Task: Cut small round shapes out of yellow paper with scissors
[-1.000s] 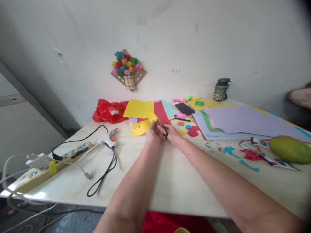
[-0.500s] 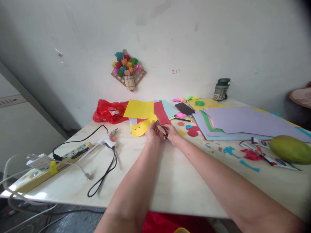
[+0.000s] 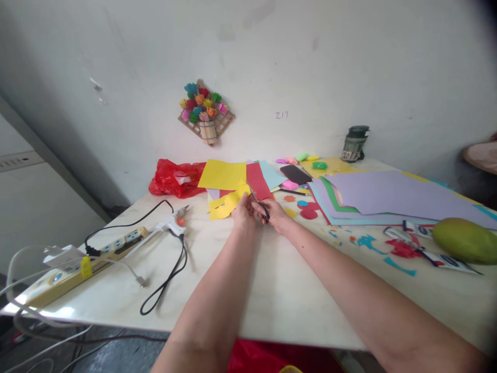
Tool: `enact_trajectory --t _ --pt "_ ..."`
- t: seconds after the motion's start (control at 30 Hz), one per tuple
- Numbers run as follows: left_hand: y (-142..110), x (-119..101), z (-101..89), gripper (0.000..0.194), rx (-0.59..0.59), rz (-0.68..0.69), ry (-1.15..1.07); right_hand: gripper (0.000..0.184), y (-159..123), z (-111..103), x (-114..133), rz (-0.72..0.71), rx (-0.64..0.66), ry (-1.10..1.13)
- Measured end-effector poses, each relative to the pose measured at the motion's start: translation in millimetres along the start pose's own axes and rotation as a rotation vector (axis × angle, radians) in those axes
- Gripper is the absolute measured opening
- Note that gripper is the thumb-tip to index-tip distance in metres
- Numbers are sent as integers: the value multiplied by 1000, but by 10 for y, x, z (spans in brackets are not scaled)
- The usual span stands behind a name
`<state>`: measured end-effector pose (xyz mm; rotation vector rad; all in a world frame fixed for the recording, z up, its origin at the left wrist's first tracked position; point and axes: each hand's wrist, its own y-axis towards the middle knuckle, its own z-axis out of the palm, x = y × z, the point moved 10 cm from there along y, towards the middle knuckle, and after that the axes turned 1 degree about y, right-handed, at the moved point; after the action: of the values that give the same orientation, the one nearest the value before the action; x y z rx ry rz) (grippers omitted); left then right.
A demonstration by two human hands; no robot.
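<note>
In the head view, my left hand pinches a cut piece of yellow paper with a wavy outline, which spreads out to the left of my fingers. My right hand grips a pair of scissors by its dark handles. The blades point up and left at the right edge of the yellow paper, close to my left fingertips. Whether the blades are apart cannot be made out. Behind my hands lie a whole yellow sheet and a red sheet.
A glue gun and a power strip with cables lie on the left, near a red plastic bag. To the right are stacked paper sheets, a black phone, paper scraps, glue tubes and a mango.
Both hands stay in nearly the same place. The yellow paper and the scissors have shifted very slightly; the whole view has moved a little.
</note>
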<state>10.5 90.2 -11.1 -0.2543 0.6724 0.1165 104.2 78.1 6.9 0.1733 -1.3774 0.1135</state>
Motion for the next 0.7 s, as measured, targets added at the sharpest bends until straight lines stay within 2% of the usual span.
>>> enact_trajectory --t 0.1,0.5,0.7 --pt "-38 -92 -79 12 -111 92 -64 48 -15 0 -7 23 3 4" --pt "-88 -24 47 16 -20 31 21 54 -53 13 56 10 26 17" --pt "-106 -40 53 12 -30 39 -7 51 -16 -18 28 -8 4 16"
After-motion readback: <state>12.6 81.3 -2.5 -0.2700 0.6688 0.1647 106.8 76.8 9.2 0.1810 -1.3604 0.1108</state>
